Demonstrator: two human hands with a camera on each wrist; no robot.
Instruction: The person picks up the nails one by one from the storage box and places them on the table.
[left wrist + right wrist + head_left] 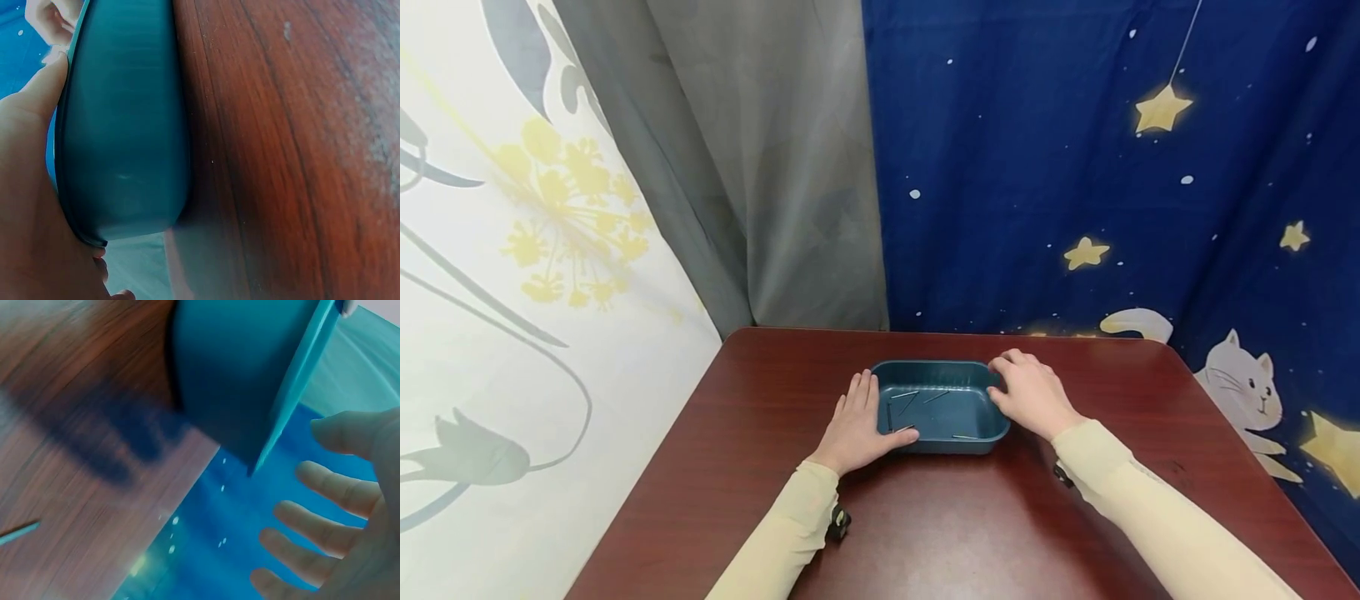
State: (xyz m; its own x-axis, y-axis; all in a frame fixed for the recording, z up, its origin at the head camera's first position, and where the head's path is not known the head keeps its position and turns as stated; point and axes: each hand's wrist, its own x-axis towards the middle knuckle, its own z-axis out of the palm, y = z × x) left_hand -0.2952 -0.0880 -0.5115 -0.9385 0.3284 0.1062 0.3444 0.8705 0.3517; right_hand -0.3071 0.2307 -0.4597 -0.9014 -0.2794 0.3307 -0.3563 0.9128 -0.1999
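Observation:
A dark teal rectangular tray (947, 421) with rounded corners sits on the table. Several thin, stick-like pieces (936, 396) lie scattered inside it; their exact kind cannot be told. My left hand (857, 429) rests over the tray's left end, fingers straight and thumb stretched along the front rim. In the left wrist view the tray's outer wall (125, 125) shows beside the left thumb. My right hand (1033, 392) is at the tray's right end, its fingers slightly bent. In the right wrist view its fingers (325, 528) are spread, apart from the tray wall (237, 375).
The tray stands on a reddish-brown wooden table (940, 525), toward its far edge. One thin stick (19, 532) lies on the tabletop in the right wrist view. Behind hang a grey curtain (790, 167) and a blue starry curtain (1015, 150); a patterned white cloth (490, 333) is at left.

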